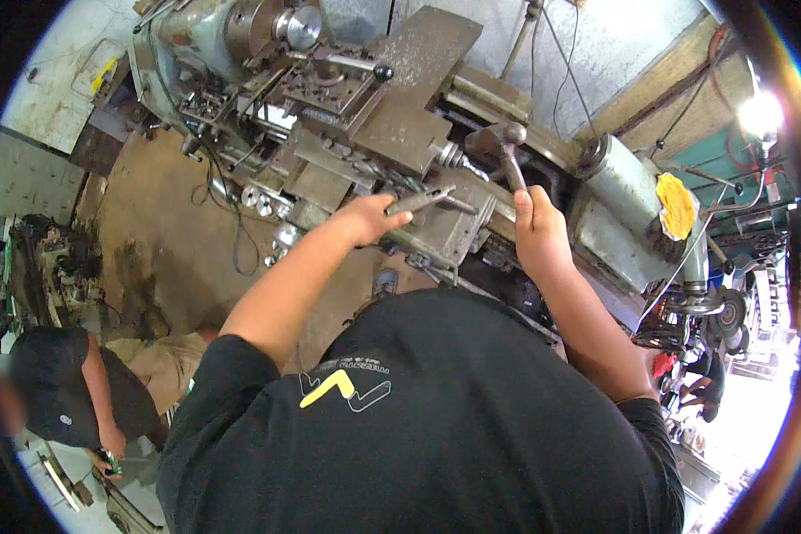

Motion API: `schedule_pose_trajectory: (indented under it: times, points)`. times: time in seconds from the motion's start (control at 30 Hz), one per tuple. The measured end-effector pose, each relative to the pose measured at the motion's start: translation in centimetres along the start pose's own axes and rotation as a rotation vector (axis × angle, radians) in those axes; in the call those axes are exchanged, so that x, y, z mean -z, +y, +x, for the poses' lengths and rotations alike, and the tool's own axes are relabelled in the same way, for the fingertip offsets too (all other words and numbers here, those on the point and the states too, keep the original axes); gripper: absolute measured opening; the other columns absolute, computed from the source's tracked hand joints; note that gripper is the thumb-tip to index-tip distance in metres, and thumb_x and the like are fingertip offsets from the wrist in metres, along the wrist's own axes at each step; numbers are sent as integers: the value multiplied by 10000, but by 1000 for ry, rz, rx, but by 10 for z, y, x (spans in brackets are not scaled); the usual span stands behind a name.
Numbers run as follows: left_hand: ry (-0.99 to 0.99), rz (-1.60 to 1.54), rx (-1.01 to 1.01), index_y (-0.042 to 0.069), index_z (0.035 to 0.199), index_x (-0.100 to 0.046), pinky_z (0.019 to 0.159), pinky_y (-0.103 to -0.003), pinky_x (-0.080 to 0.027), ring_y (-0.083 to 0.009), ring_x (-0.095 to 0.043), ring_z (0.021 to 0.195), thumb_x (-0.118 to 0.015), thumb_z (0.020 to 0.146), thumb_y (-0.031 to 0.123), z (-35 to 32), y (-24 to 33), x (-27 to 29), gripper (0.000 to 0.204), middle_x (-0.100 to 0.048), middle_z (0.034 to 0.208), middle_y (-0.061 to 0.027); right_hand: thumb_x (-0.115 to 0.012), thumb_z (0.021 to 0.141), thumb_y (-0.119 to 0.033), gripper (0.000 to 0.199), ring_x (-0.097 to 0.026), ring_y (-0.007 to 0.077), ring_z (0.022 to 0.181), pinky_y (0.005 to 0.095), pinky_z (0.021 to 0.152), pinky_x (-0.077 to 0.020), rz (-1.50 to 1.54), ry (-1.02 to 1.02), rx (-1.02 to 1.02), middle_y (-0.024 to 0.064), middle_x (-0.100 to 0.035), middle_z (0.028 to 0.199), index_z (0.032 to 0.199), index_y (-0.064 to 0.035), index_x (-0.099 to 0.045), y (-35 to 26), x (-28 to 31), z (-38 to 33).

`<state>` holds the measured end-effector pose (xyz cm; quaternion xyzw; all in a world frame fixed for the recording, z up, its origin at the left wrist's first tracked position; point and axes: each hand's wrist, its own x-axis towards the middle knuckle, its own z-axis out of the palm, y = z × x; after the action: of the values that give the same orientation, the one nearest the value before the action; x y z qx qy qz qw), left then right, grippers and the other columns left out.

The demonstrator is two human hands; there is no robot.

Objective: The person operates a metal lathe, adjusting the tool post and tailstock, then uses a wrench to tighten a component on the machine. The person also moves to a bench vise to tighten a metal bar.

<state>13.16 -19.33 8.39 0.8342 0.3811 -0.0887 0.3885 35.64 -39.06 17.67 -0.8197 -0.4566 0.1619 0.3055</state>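
Note:
My right hand grips the wooden handle of a steel hammer, whose head is raised above the lathe bed. My left hand holds a pair of grey pliers, its jaws pointing right over the lathe's carriage. The two hands are a short way apart above a flat metal plate on the machine. The lathe's chuck is at the far upper end.
The big grey-green lathe runs diagonally across the view. A yellow rag lies on its right end. Another person in a dark shirt crouches at the lower left. A brown dirt floor lies on the left, and cables hang from the machine.

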Motion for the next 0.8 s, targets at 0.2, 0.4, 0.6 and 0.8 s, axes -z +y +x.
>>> schedule_pose_trajectory:
  times: [0.2, 0.4, 0.6, 0.8]
  points:
    - [7, -114, 26, 31, 1249, -594, 904, -445, -474, -408, -613, 1053, -583, 901, 578, -6, -6, -2, 648, -652, 1106, -256, -462, 1028, -358, 369, -569, 502, 816, 517, 709, -444, -29, -142, -38, 299, -595, 818, 958, 1, -506, -7, -21, -3]
    - [20, 26, -30, -20, 1322, -499, 960, -472, -456, -449, -578, 1130, -555, 928, 530, -9, -10, -2, 679, -619, 1165, -304, -483, 1009, -295, 325, -574, 489, 881, 496, 756, -446, -22, -284, 28, 298, -609, 879, 1030, 22, -551, 22, -48, -4]
    - [69, -14, -131, -28, 1259, -504, 941, -494, -458, -465, -580, 1100, -526, 957, 459, -10, -11, -6, 574, -619, 1139, -317, -480, 1012, -296, 321, -567, 496, 896, 491, 770, -451, -73, -300, -43, 306, -611, 904, 1050, 18, -541, 7, -42, 1]
    - [17, 1, -102, 6, 1242, -504, 892, -493, -465, -469, -593, 1054, -525, 969, 447, -8, -12, -4, 519, -630, 1099, -301, -526, 1000, -282, 287, -637, 372, 738, 449, 665, -483, 59, 161, 204, 247, -609, 805, 1083, -8, -539, -55, 26, 1]
